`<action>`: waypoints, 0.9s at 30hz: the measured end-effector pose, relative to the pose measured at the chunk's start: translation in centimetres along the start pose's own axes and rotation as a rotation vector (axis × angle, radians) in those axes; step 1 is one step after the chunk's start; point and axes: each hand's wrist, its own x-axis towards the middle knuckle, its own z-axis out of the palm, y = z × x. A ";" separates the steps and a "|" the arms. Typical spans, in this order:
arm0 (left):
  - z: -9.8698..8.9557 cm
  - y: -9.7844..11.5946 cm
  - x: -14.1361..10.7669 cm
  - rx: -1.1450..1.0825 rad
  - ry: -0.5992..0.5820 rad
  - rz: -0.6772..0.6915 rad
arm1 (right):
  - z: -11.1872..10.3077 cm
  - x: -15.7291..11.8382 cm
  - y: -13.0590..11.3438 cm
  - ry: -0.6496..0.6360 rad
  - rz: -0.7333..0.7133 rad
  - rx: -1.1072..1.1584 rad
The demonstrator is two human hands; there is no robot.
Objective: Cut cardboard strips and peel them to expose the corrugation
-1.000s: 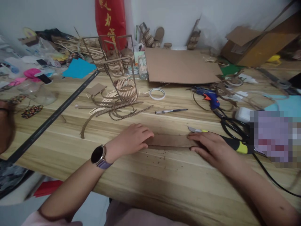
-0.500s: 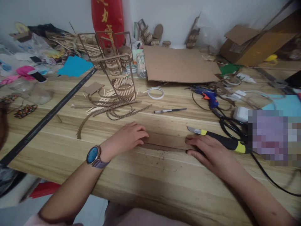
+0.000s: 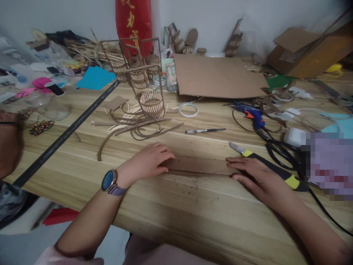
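A flat brown cardboard strip [image 3: 200, 165] lies on the wooden table, spanning the space between my hands. My left hand [image 3: 154, 160], with a watch on its wrist, grips the strip's left end between thumb and fingers. At the right end, my right hand [image 3: 253, 175] pinches the strip, thumb at the near edge and fingers over the top. A black and yellow utility knife [image 3: 275, 167] with its blade out lies just beyond and beside my right hand. Small dark crumbs [image 3: 195, 181] are scattered on the near side of the strip.
Toothed cardboard strips [image 3: 132, 129] lie around a small stick basket [image 3: 151, 105]. Farther off are a pen [image 3: 205, 130], a tape roll [image 3: 188, 109], a cardboard sheet [image 3: 217, 77] and a blue glue gun [image 3: 252, 114] with its cable. Another person [image 3: 9, 147] is at the left edge.
The view has turned a little left. My hands are slightly farther apart, and more of the cardboard strip shows between them. Another person has come further into view at the left.
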 end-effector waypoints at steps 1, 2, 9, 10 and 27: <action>-0.1 0.0 -0.1 0.012 -0.006 -0.010 | 0.0 0.1 0.1 -0.004 -0.004 -0.001; -0.1 0.0 -0.1 0.025 -0.013 -0.018 | 0.1 0.2 0.2 -0.007 -0.013 -0.002; -0.1 0.0 0.5 0.163 -0.009 -0.091 | 0.4 0.3 -0.4 0.000 -0.062 0.031; -0.2 0.2 0.5 0.174 0.014 -0.093 | 0.4 0.2 -0.5 -0.002 -0.057 0.034; 2.4 1.9 0.7 0.273 0.088 0.109 | 0.4 -0.2 0.2 0.109 -0.015 0.012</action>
